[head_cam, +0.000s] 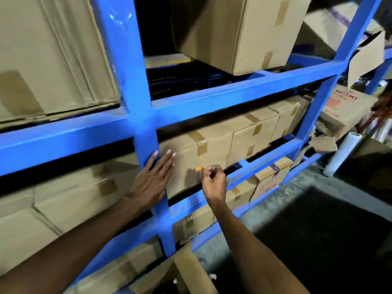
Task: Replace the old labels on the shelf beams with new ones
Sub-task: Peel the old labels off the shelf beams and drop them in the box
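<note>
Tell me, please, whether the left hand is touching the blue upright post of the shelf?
Touching. The head view shows the left hand laid flat, fingers straight, across the blue upright post, with fingertips reaching onto the cardboard box beside it.

Bright blue shelf frame [146, 128] in front of me, plain tan cardboard boxes [203, 158] with darker brown tape strips, small orange scrap [199, 169] in my right fingers [209, 171], red lettering on box [347, 107] at two o'clock, white roll [343, 153] beside it
</note>
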A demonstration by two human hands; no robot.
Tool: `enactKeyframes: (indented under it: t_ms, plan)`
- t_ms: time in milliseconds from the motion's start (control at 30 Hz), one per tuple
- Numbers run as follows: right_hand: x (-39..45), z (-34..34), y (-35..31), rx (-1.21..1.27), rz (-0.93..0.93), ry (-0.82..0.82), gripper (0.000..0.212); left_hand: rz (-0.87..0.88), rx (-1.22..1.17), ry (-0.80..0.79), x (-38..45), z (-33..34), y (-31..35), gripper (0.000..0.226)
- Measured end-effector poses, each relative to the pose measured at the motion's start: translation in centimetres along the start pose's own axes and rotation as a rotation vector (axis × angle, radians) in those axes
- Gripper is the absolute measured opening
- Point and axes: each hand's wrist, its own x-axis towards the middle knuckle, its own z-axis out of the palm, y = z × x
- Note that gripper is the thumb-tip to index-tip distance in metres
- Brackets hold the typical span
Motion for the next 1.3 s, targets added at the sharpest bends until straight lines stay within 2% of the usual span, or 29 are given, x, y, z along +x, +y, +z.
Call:
enactKeyframes:
  t_ms: [167,300,433,533,800,1067,1233,1300]
  plan:
    - [-10.2,1.9,7.8,-0.321,0.147,-0.199,0.021,0.042,-0.005,-0.180,-4.3,3.9,0.2,0.072]
    - [-16.3,2.0,11.1,-0.474,0.234,-0.352,0.023,0.080,-0.060,-0.174,-5.4,4.9,0.7,0.079]
    - [-19.0,2.1,12.5,-0.515,0.321,-0.528,0.021,0.094,-0.053,-0.169,-5.8,5.3,0.8,0.085]
    - [-19.6,2.6,13.3,-0.597,0.367,-0.622,0.023,0.092,-0.060,-0.158,-5.9,5.3,0.7,0.077]
    - [-21.2,4.0,15.5,-0.701,0.361,-0.765,0.020,0.084,-0.032,-0.139,-5.7,5.4,1.1,0.070]
    - [-21.1,4.5,18.2,-0.579,0.396,-0.911,0.014,0.070,-0.075,-0.137,-5.8,4.9,1.2,0.063]
    - [-19.4,3.0,19.5,-0.591,0.481,-0.875,0.021,0.064,-0.102,-0.127,-5.8,5.3,1.3,0.062]
    - [-18.2,2.2,19.1,-0.615,0.463,-0.843,0.021,0.052,-0.105,-0.114,-5.7,5.4,1.4,0.064]
